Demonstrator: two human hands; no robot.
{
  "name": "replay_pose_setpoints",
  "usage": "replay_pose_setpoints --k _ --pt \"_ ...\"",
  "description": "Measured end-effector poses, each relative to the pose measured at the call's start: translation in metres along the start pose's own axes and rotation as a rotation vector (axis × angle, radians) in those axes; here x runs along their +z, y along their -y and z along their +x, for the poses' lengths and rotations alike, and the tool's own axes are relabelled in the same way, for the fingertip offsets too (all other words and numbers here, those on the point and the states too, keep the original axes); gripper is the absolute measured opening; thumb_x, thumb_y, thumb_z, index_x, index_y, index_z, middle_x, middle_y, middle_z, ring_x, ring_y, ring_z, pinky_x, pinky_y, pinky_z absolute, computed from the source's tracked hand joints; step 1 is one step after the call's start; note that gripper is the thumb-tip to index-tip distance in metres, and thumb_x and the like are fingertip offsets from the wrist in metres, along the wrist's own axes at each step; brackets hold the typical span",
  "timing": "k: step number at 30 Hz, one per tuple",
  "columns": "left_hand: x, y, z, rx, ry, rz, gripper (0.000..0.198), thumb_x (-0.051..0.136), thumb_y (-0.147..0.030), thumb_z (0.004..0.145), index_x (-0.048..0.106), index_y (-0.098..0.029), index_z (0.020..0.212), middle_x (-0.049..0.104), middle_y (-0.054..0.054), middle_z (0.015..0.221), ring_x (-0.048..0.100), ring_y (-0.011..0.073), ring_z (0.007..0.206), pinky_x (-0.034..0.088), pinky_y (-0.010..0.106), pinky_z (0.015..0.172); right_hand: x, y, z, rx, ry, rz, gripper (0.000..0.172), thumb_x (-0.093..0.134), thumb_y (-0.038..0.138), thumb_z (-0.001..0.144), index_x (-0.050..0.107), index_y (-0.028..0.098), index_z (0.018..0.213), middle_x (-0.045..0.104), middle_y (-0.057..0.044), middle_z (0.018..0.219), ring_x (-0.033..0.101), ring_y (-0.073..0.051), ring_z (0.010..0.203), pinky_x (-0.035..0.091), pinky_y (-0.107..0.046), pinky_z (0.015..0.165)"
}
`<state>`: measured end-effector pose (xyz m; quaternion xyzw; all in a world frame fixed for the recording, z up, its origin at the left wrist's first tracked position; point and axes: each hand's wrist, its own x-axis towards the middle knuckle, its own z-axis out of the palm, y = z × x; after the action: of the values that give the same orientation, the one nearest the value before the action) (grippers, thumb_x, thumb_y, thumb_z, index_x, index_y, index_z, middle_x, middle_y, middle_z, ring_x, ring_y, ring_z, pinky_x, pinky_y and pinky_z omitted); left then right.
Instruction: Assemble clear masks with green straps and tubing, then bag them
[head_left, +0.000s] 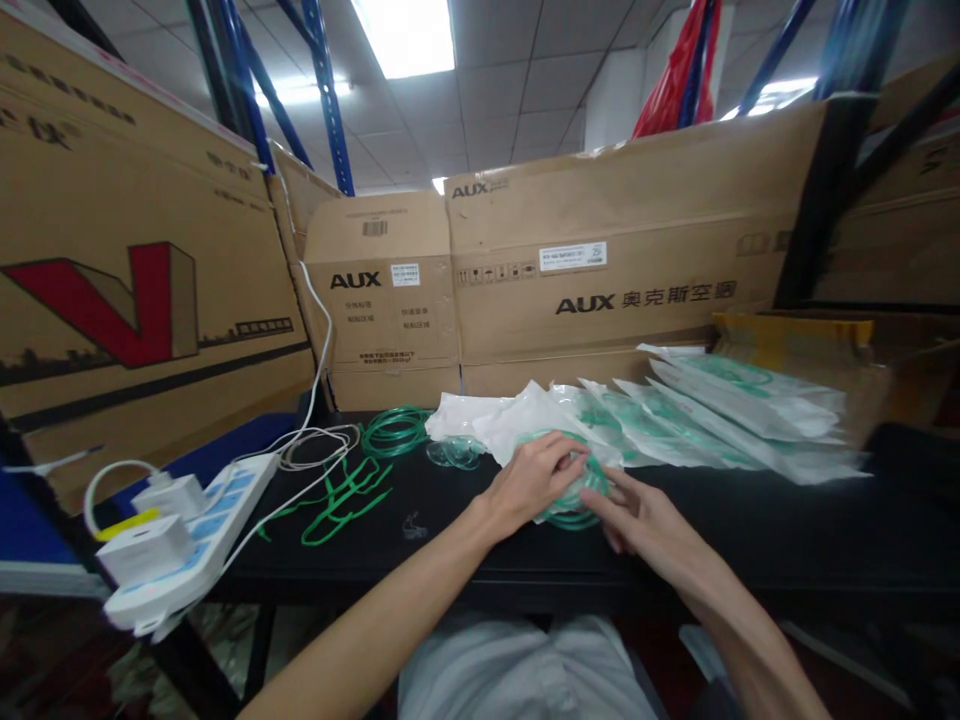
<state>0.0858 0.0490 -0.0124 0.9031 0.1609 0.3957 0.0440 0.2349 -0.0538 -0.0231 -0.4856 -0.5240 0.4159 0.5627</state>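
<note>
A coil of clear green tubing (571, 520) sits at the front middle of the black table, between my two hands. From the left and above, my left hand (534, 474) curls its fingers over the coil's upper part. My right hand (641, 512) grips the coil's right side, thumb on the near face and the other fingers partly hidden behind it. Just behind the hands lie white and clear pouches (517, 415), some with green tubing inside. Another green tubing coil (395, 431) rests farther left, beside a small clear plastic piece (456, 452).
Flat green straps (349, 500) and a small clear scrap (414, 526) lie on the table left of my forearm. A white power strip (191, 540) with plugs and cables occupies the left edge. Stacked pouches (750, 400) stand at right; cardboard (630, 240) walls the back.
</note>
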Motion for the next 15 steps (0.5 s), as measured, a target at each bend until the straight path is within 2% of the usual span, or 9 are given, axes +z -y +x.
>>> replay_pose_setpoints --k 2,3,7,11,15 --pt "0.0 0.0 0.0 0.01 -0.002 0.02 0.023 0.053 -0.026 0.103 0.071 -0.014 0.11 0.069 0.005 0.091 0.065 0.0148 0.079 0.055 0.024 0.078 0.001 0.0 -0.001 0.015 0.063 -0.007 0.058 0.087 0.048 0.066 0.068 0.012 0.106 0.061 0.004 0.052 0.046 -0.01 0.037 0.034 -0.022 0.039" --pt "0.0 0.0 -0.001 0.02 0.0 0.032 0.023 0.053 -0.026 0.103 0.071 -0.014 0.111 0.069 0.005 0.091 0.066 0.0146 0.079 0.055 0.024 0.078 0.002 -0.002 0.0 0.006 0.047 0.007 0.056 0.086 0.05 0.067 0.067 0.012 0.103 0.062 0.003 0.052 0.05 -0.012 0.038 0.037 -0.023 0.04" --pt "0.0 -0.007 -0.002 0.086 0.019 0.09 0.028 0.05 -0.027 0.104 0.071 -0.014 0.116 0.07 0.006 0.095 0.068 0.0141 0.079 0.057 0.024 0.077 0.006 -0.019 0.009 -0.095 -0.157 0.045 0.047 0.078 0.054 0.071 0.062 0.017 0.096 0.069 -0.003 0.063 0.066 -0.021 0.054 0.055 -0.033 0.055" --pt "0.001 -0.02 -0.002 0.192 0.063 0.156 0.032 0.047 -0.026 0.104 0.07 -0.015 0.123 0.071 0.007 0.092 0.071 0.0162 0.084 0.06 0.026 0.08 0.006 -0.035 0.022 -0.207 -0.268 -0.033 0.027 0.074 0.041 0.075 0.063 0.019 0.084 0.07 -0.005 0.072 0.067 -0.023 0.064 0.056 -0.036 0.061" --pt "0.004 -0.04 -0.001 0.286 0.085 0.187 0.036 0.041 -0.026 0.106 0.071 -0.011 0.119 0.072 0.009 0.092 0.072 0.0178 0.087 0.06 0.028 0.085 0.008 -0.046 0.034 -0.354 -0.351 -0.152 0.015 0.069 0.032 0.083 0.069 0.019 0.09 0.073 -0.008 0.091 0.067 -0.026 0.086 0.057 -0.038 0.075"
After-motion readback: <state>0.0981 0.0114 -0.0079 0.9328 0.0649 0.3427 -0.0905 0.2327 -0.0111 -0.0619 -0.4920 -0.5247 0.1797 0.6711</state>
